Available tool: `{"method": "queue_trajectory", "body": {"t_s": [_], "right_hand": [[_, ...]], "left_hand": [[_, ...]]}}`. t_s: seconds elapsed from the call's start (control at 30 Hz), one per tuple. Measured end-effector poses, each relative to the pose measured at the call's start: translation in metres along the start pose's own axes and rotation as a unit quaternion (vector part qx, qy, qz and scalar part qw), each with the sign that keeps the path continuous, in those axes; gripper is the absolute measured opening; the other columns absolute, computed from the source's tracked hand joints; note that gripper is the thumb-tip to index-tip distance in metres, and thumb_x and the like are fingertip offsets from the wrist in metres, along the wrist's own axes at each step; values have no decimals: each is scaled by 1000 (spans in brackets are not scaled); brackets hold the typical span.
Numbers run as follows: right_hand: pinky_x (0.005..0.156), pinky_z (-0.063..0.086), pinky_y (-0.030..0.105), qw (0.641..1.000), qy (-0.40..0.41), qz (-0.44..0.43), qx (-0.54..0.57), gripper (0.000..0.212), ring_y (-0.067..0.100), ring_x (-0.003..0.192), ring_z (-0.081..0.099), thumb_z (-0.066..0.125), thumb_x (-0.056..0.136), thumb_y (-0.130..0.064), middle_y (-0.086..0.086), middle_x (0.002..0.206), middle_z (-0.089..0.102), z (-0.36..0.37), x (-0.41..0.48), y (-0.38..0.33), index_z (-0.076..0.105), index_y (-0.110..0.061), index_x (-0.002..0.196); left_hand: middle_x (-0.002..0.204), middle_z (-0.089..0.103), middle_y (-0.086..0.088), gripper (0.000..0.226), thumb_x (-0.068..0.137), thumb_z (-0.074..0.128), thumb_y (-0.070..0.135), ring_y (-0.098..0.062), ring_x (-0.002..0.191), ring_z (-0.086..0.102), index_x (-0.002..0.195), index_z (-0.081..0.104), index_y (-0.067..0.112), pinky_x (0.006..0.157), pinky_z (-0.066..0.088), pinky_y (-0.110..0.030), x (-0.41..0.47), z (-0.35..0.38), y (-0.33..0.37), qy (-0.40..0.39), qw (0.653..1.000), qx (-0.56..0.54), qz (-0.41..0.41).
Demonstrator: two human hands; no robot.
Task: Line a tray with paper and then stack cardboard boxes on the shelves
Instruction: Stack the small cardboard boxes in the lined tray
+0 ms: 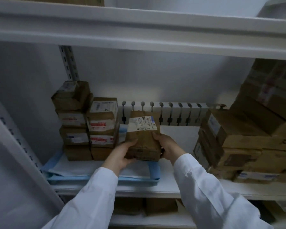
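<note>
A brown cardboard box (143,134) with a white shipping label is held over a blue tray (153,172) lined with white paper (76,167) on the middle shelf. My left hand (122,154) grips the box's lower left side. My right hand (166,146) grips its right side. Two stacks of small labelled cardboard boxes (87,124) stand in the tray's back left part, touching each other. The held box sits just right of those stacks.
A pile of larger cardboard boxes (248,138) fills the shelf's right side. The white shelf above (139,30) overhangs the space. A slotted shelf upright (68,63) and a white radiator (172,113) are behind. More boxes (160,205) lie on the shelf below.
</note>
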State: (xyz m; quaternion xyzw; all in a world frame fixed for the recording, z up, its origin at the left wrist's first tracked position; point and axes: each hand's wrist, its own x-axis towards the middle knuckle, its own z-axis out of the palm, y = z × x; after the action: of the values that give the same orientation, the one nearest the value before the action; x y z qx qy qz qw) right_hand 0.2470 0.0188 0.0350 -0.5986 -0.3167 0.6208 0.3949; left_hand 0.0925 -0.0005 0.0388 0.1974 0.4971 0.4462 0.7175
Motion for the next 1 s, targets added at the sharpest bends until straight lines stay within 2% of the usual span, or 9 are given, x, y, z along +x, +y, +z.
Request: {"method": "queue_trajectory", "body": {"t_s": [0.2,0.27,0.37,0.5,0.6,0.7,0.77,0.9,1.0], "right_hand": [[91,50,40,999,-26,19,-8,7,24,80,61,55,93,-18,8,84,65,14,13,12,56,-13,89],[97,48,43,999,-28,30,-19,6,27,89,62,57,92,-15,10,89,65,17,21,20,57,-9,94],[102,44,47,997,-30,50,-56,21,33,109,59,58,91,-12,14,110,65,20,30,30,56,-5,110],[103,44,45,995,-42,59,-62,32,34,115,57,56,91,-5,16,122,62,23,40,38,53,1,122],[104,43,44,995,-50,64,-64,16,34,116,56,55,91,-1,16,122,61,22,42,41,57,-3,107],[101,44,41,994,-44,69,-71,9,33,115,56,54,90,1,15,115,62,21,37,40,55,-8,93],[100,44,39,993,-42,61,-91,9,31,110,57,55,90,0,13,113,62,21,36,41,56,-5,97],[105,42,42,985,-27,33,-167,30,32,114,57,58,91,-12,15,122,62,26,32,42,55,-2,119],[105,43,39,980,-30,17,-194,28,32,116,56,53,95,-21,13,122,61,29,25,42,54,-7,119]], "left_hand": [[129,54,-23,39,87,62,9,-40,121,49,124,49,9,85,44,-54,4,-18,3,35,999,-32,-20],[132,52,-23,42,88,61,8,-40,123,47,127,48,8,87,43,-54,5,-23,2,41,998,-34,-27],[135,50,-24,45,89,59,7,-40,127,45,132,45,3,98,38,-55,10,-30,-3,44,998,-21,-37],[129,54,-27,44,90,57,7,-42,121,50,132,44,-1,100,40,-57,18,-37,-7,48,997,-1,-66],[110,63,-24,41,90,59,13,-38,116,55,127,48,-2,101,41,-50,23,-42,-9,58,994,50,-74],[120,60,-20,42,92,59,21,-34,119,53,125,49,-3,104,33,-44,24,-43,-9,78,983,138,-89],[125,58,-19,40,94,55,21,-34,120,52,125,48,-3,99,34,-42,27,-43,-9,92,976,175,-92],[128,56,-19,33,99,44,14,-33,117,52,126,48,-4,81,33,-33,31,-40,-9,122,960,244,-72],[108,60,-15,30,99,43,13,-30,94,57,123,50,-4,81,38,-33,30,-40,-10,123,953,268,-68]]}}
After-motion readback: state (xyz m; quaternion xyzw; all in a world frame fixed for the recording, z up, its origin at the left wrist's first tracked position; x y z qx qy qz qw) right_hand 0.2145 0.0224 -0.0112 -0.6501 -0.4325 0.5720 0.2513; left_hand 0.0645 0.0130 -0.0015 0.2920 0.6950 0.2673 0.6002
